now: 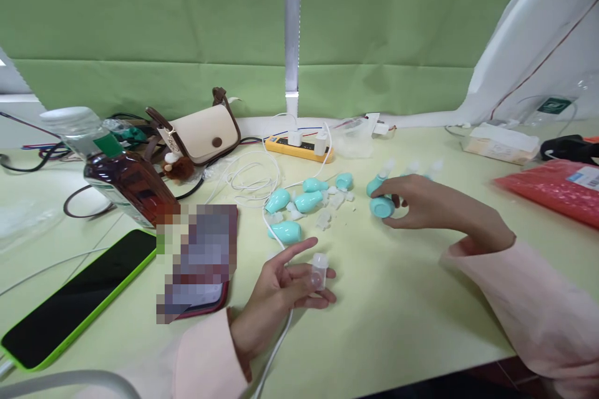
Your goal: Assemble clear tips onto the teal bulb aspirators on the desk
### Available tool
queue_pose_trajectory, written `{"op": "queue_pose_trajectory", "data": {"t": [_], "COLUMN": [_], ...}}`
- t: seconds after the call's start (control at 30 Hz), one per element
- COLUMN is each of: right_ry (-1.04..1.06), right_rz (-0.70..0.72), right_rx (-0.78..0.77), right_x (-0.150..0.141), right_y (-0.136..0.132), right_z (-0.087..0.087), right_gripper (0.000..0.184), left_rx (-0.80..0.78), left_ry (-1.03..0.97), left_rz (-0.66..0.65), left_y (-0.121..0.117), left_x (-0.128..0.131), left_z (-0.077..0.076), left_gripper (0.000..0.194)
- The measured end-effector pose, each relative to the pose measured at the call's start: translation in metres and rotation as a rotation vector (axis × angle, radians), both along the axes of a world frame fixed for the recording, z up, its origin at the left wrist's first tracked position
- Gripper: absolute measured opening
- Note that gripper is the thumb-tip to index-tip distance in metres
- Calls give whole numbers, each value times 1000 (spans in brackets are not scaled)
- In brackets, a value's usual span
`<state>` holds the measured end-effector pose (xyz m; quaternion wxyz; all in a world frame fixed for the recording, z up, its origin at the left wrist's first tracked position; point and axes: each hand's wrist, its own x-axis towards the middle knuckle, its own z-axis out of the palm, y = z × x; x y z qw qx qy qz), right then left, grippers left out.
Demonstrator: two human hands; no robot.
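Note:
My left hand (pixel 285 290) rests palm up near the table's front edge, fingers loosely curled round a small clear plastic cap (pixel 319 269). My right hand (pixel 421 202) reaches out to the middle of the table and grips a teal bulb-shaped part (pixel 382 206). A second teal piece with a white tip (pixel 377 183) lies just behind it. Several more teal bulbs (pixel 284 232) and small clear caps (pixel 333 199) lie scattered between my hands and a yellow power strip (pixel 299 148).
A phone in a green case (pixel 75 299) and a second phone (pixel 196 262) lie at the left. A dark drink bottle (pixel 112 171) leans beside a cream handbag (pixel 201 132). White cables (pixel 248 181) coil mid-table. A red packet (pixel 552 190) sits at the right.

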<state>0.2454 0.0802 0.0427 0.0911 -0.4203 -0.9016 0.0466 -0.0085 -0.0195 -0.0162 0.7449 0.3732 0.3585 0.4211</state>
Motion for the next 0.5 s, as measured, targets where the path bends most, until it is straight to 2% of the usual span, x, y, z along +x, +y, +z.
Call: {"op": "queue_pose_trajectory", "data": {"t": [0.07,0.17,0.23,0.27,0.37,0.5], "right_ry": [330,821,921,956,1062,1126], "right_rz": [124,372,413,410,373,298], "right_rx": [-143,-644,-942,-1036,-1133,-1014], "right_x": [-12,-36,-51,-57,-69,-75], "right_y": [-8,-19,-26,-30,-39,-56], "right_z": [1,-15,-32,-39,-56,-61], "right_gripper": [28,36,37,37,35,33], "left_rx": [30,74,86,92,146,254], "left_ry": [0,43,57,49,49,238], "left_rz": [15,44,54,51,30,58], "left_y": [-1,-1,-1,-1,-2,-5], "left_x": [1,2,2,2,3,3], "left_z": [-1,-2,-2,-2,-2,-5], "left_gripper": [37,23,19,18,22,19]}}
